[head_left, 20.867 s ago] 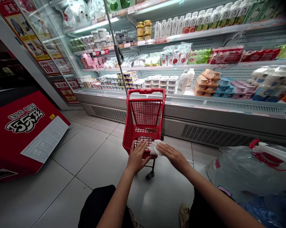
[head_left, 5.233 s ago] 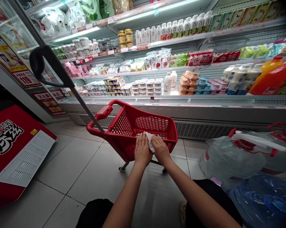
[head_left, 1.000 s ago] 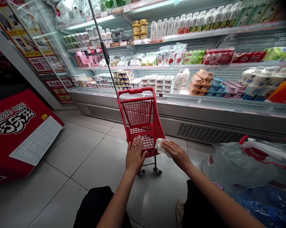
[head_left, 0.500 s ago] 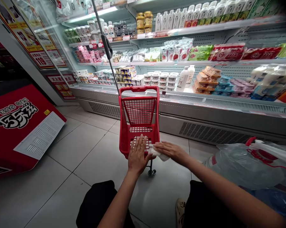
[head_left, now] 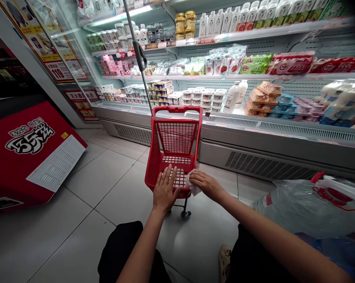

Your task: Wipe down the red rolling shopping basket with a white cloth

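A red plastic shopping cart [head_left: 158, 153] with grid walls stands in front of me, a thin pole rising from its far left corner. My left hand [head_left: 165, 188] lies over the near edge of its basket, fingers stretched out and holding nothing. At the basket's near right corner, my right hand [head_left: 205, 182] has its fingers closed on a crumpled white tissue [head_left: 195, 190]. The tissue rests against the red rim there. Below the basket shows a small caster wheel [head_left: 185, 214].
Behind the cart runs an open refrigerated display [head_left: 260, 141] stocked with bottles, cups and packs. A red freezer cabinet [head_left: 33, 157] stands on the left. Large plastic water jugs [head_left: 295, 204] are close on my right. Pale tiles [head_left: 86, 232] cover the floor.
The basket's near end has swung slightly left. My left hand has shifted a little left with it. My right hand has moved in against the right corner with the tissue.
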The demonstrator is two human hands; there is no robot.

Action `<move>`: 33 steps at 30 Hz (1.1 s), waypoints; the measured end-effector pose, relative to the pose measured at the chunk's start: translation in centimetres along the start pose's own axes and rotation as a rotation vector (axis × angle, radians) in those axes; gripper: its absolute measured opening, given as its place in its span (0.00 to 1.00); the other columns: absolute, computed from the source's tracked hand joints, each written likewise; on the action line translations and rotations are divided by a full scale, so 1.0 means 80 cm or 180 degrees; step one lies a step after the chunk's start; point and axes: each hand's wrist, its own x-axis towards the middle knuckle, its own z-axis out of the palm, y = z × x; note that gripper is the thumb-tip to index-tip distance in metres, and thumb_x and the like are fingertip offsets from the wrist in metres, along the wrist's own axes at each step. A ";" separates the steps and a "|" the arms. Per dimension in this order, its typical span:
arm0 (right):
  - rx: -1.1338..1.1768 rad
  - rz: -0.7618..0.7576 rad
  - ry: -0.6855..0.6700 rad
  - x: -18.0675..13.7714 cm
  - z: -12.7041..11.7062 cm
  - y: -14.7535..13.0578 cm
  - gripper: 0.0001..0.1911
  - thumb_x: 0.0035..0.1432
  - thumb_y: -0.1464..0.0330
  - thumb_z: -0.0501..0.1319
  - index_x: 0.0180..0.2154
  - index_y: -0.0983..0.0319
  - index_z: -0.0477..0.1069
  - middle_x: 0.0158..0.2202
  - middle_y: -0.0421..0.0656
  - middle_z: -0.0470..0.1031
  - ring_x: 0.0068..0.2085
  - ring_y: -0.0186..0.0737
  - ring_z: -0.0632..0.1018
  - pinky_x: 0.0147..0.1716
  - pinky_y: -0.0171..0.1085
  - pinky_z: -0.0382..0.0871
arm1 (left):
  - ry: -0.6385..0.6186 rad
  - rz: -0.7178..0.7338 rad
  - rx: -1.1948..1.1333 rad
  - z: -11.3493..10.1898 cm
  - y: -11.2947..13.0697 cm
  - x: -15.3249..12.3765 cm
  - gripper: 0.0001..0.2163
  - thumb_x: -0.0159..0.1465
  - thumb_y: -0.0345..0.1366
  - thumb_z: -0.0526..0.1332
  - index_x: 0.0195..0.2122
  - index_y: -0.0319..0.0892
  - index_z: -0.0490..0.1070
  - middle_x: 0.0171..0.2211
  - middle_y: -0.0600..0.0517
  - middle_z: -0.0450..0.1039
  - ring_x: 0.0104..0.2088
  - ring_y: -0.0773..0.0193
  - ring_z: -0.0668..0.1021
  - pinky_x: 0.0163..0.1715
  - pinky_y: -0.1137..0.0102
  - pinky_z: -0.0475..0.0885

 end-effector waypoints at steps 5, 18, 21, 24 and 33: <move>-0.0057 -0.0132 0.0035 0.007 0.009 -0.051 0.17 0.71 0.76 0.53 0.55 0.61 0.75 0.53 0.48 0.81 0.59 0.44 0.78 0.65 0.51 0.71 | 0.0012 -0.0162 -0.0046 -0.006 -0.028 -0.007 0.35 0.74 0.55 0.44 0.76 0.47 0.37 0.76 0.49 0.43 0.75 0.55 0.52 0.73 0.55 0.50; -0.0191 0.0252 0.0182 0.030 0.013 0.038 0.28 0.69 0.79 0.54 0.67 0.59 0.64 0.66 0.49 0.71 0.67 0.43 0.70 0.68 0.54 0.65 | -0.0213 -0.0605 -0.0173 -0.013 -0.085 0.003 0.34 0.75 0.54 0.42 0.76 0.43 0.36 0.75 0.45 0.49 0.74 0.54 0.56 0.72 0.52 0.53; -0.0211 0.0404 0.0306 0.031 0.033 0.011 0.27 0.69 0.79 0.53 0.67 0.62 0.64 0.66 0.50 0.70 0.68 0.44 0.69 0.68 0.53 0.64 | -0.0135 -0.0654 -0.0221 -0.009 -0.059 0.017 0.36 0.74 0.56 0.43 0.76 0.42 0.34 0.75 0.43 0.50 0.74 0.52 0.56 0.71 0.50 0.55; -0.0146 0.0186 0.0252 0.032 0.049 -0.026 0.27 0.71 0.77 0.53 0.68 0.63 0.62 0.67 0.49 0.69 0.69 0.43 0.66 0.69 0.51 0.63 | 0.0022 -0.0486 -0.0428 -0.002 -0.011 0.026 0.37 0.74 0.56 0.42 0.76 0.41 0.30 0.75 0.43 0.47 0.74 0.53 0.55 0.71 0.53 0.56; -0.0403 0.0399 0.0123 0.023 -0.006 0.054 0.29 0.69 0.77 0.53 0.68 0.57 0.63 0.66 0.46 0.71 0.66 0.43 0.71 0.69 0.52 0.63 | 0.0098 -0.0244 -0.0369 0.002 0.018 0.017 0.41 0.72 0.61 0.43 0.76 0.42 0.31 0.76 0.43 0.45 0.75 0.52 0.52 0.71 0.53 0.53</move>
